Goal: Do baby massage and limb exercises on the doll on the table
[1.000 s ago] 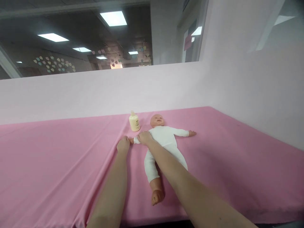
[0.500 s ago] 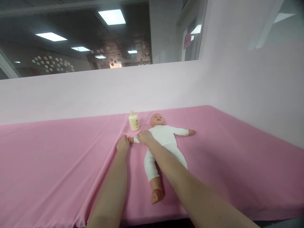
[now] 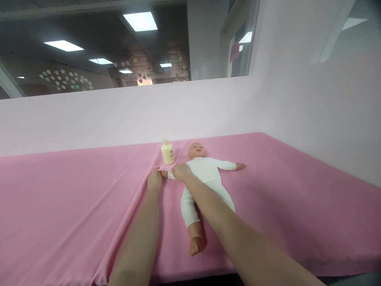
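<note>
Doll (image 3: 208, 170) supine on pink cloth (image 3: 279, 206), face up, head at the far end, arms spread. Right hand (image 3: 181, 172) curled over the sleeve of doll's own right arm, holding it. Left hand (image 3: 155, 179) at the end of that same arm, fingers narrow and touching doll's hand; grip or mere contact, cannot tell. Pump bottle (image 3: 168, 153), pale yellow, upright just beside doll's head. White wall (image 3: 119, 119) beyond doll's head.

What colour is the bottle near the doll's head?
The bottle is pale yellow with dark lettering, as the head view shows.
</note>
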A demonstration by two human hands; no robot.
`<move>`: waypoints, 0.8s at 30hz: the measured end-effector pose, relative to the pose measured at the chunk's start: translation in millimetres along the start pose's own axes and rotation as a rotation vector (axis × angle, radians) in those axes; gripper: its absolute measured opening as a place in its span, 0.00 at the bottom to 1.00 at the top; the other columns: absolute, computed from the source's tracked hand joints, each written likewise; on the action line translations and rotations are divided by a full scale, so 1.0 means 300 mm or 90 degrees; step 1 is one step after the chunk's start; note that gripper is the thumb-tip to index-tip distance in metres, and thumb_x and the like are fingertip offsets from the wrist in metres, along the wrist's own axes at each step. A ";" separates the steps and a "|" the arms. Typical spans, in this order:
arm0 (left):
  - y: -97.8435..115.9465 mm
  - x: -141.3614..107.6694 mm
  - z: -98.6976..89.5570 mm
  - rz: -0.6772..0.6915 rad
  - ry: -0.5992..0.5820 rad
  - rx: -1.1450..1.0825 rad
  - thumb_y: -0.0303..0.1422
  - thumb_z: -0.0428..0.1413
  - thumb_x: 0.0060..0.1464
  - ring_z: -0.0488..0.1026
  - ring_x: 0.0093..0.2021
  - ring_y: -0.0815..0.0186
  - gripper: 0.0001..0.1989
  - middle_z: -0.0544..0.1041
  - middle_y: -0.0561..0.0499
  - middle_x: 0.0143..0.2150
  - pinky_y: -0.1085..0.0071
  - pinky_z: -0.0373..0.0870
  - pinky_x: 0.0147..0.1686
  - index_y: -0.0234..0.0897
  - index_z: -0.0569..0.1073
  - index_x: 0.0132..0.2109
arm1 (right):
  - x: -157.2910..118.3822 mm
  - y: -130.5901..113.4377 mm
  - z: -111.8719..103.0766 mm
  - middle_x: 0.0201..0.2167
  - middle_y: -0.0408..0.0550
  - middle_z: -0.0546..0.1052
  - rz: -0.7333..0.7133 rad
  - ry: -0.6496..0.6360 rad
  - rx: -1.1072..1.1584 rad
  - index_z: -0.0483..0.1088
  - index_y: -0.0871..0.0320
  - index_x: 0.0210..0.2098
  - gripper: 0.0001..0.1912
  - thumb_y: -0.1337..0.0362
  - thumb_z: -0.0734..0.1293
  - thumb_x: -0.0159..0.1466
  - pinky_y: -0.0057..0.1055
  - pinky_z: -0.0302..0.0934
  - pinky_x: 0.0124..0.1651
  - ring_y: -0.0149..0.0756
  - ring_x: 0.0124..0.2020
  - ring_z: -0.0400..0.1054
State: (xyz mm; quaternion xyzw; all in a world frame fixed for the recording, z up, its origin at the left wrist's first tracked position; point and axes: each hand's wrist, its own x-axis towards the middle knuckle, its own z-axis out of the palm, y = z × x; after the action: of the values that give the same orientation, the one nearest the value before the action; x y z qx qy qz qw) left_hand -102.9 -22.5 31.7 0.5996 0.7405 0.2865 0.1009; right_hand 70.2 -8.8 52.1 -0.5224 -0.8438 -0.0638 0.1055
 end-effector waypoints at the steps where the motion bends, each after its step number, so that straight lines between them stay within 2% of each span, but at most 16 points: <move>1: 0.002 -0.003 -0.001 -0.001 0.000 -0.003 0.31 0.41 0.65 0.76 0.50 0.56 0.22 0.79 0.40 0.49 0.66 0.69 0.45 0.37 0.66 0.62 | 0.001 -0.001 0.000 0.45 0.59 0.79 0.001 -0.001 0.000 0.76 0.62 0.44 0.24 0.60 0.50 0.72 0.40 0.58 0.50 0.45 0.47 0.72; 8: 0.012 -0.012 0.007 0.019 -0.009 -0.009 0.33 0.42 0.65 0.74 0.54 0.58 0.22 0.77 0.42 0.54 0.65 0.69 0.51 0.40 0.65 0.64 | -0.003 -0.002 0.001 0.46 0.58 0.79 -0.006 0.004 0.001 0.75 0.62 0.45 0.21 0.62 0.52 0.72 0.41 0.58 0.50 0.46 0.47 0.72; 19: -0.025 0.026 0.041 0.052 -0.038 0.044 0.30 0.44 0.63 0.70 0.59 0.54 0.24 0.74 0.42 0.59 0.59 0.64 0.57 0.39 0.65 0.65 | -0.005 -0.011 -0.010 0.46 0.61 0.78 0.010 -0.001 0.025 0.75 0.65 0.45 0.23 0.61 0.51 0.73 0.41 0.57 0.52 0.46 0.47 0.71; 24: -0.029 0.033 0.052 0.068 -0.049 0.059 0.28 0.46 0.61 0.69 0.60 0.57 0.25 0.70 0.45 0.63 0.62 0.65 0.57 0.41 0.66 0.64 | -0.014 -0.012 -0.021 0.46 0.62 0.78 0.008 -0.002 0.042 0.75 0.66 0.45 0.24 0.60 0.51 0.73 0.41 0.56 0.53 0.45 0.48 0.71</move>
State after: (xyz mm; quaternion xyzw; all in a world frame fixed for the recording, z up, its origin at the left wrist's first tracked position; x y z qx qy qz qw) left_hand -104.9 -9.3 16.2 0.6531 0.7152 0.2335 0.0860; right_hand 69.5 -15.4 57.1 -0.5243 -0.8421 -0.0345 0.1220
